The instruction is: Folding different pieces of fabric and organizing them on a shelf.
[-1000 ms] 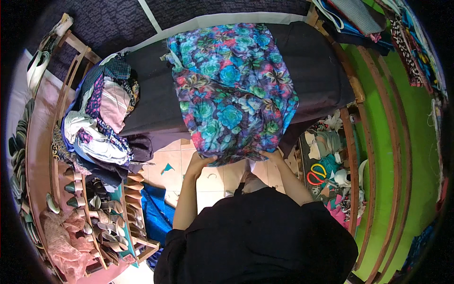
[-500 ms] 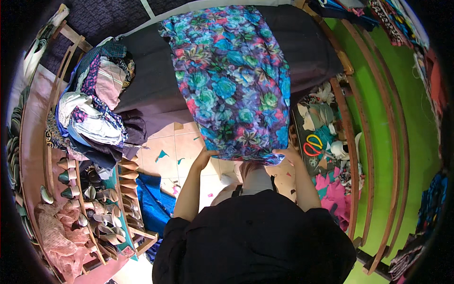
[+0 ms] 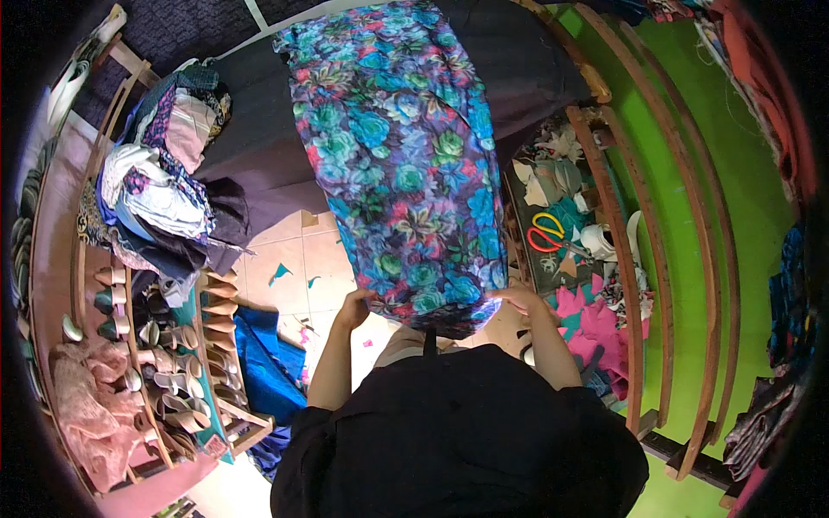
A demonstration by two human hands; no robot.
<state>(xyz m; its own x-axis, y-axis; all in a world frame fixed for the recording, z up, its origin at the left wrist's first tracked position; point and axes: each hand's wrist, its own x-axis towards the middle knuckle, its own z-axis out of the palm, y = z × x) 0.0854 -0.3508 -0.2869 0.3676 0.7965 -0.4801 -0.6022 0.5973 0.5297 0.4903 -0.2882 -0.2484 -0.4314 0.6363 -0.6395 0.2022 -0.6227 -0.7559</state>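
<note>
A long floral fabric in blue, purple, green and red stretches over a dark-covered table and hangs past its near edge. My left hand pinches its near left corner, and my right hand grips the near right corner. Between the two hands the near edge of the cloth is pulled fairly taut and sags a little below them. Folds of the cloth hide some of my fingertips.
Piled clothes lie on the table's left end. Shoes fill a wooden rack at left. Scissors with red and yellow handles lie among fabric scraps at right, beside wooden rails. Cloth bits litter the tiled floor.
The near edge of the floral fabric has come closer to me and lower, with both hands still holding its corners. My view has shifted slightly to the right.
</note>
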